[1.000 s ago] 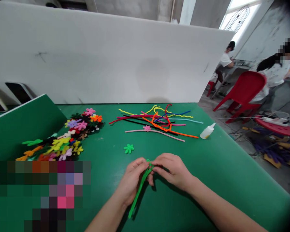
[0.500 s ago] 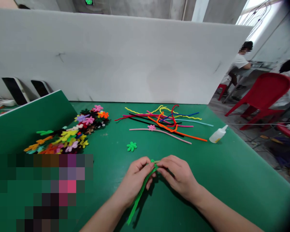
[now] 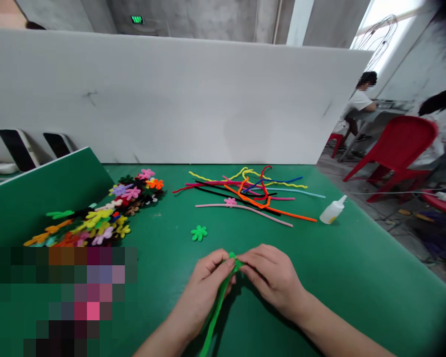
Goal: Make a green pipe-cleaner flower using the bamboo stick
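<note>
Both of my hands meet low in the middle of the green table (image 3: pixel 357 267). My left hand (image 3: pixel 204 287) is closed round a green pipe cleaner (image 3: pixel 215 312), whose doubled length runs down toward me. My right hand (image 3: pixel 273 277) pinches the top end of the same green pipe cleaner, fingertips touching those of the left. A loose green felt flower (image 3: pixel 199 232) lies just beyond my hands. Further back lies a tangle of coloured pipe cleaners (image 3: pixel 252 191), with a pink felt flower (image 3: pixel 230 202) on a pale pink one.
A heap of coloured felt flowers (image 3: pixel 100 218) lies at the left beside a tilted green board (image 3: pixel 40 193). A small white glue bottle (image 3: pixel 332 211) lies at the right. A white partition (image 3: pixel 171 99) backs the table. Beyond it stand a red chair (image 3: pixel 394 148) and other people.
My hands have stayed together on the green pipe cleaner with small finger movements. The view has shifted slightly, so everything sits a little lower in the picture.
</note>
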Demonstrator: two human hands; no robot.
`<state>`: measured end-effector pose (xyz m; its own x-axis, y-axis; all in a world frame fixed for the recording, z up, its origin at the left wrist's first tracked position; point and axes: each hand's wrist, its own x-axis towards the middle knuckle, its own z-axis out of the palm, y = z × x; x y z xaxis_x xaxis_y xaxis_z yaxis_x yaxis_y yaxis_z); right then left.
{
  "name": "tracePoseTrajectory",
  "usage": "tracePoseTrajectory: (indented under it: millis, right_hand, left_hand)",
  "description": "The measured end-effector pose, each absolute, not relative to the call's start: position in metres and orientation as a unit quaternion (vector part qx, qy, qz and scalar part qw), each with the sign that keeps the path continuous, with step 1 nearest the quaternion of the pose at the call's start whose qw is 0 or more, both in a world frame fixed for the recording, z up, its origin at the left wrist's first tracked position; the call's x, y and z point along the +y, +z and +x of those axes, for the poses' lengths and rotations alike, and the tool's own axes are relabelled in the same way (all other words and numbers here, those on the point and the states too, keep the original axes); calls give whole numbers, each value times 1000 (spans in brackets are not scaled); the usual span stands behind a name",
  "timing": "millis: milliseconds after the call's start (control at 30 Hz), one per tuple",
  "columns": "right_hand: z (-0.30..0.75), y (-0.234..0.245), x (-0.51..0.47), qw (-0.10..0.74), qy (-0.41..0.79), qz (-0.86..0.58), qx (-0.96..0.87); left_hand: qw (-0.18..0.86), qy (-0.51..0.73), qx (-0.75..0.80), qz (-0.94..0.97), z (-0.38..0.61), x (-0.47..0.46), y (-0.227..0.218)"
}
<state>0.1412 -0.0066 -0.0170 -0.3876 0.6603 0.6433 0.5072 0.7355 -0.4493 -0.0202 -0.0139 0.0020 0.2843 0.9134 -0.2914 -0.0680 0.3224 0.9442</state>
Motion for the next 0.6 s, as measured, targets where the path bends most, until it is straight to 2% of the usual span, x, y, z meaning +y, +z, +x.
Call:
tracePoseTrajectory:
  millis: [300,600]
  right_hand:
    - [139,-16,-6,439,109,-358,-817]
    - [143,-13,-6,450,92,-370,-808]
  left_hand:
    - [577,364,498,535,-20,-13,4]
    - [595,381,494,507,-20,-14,4]
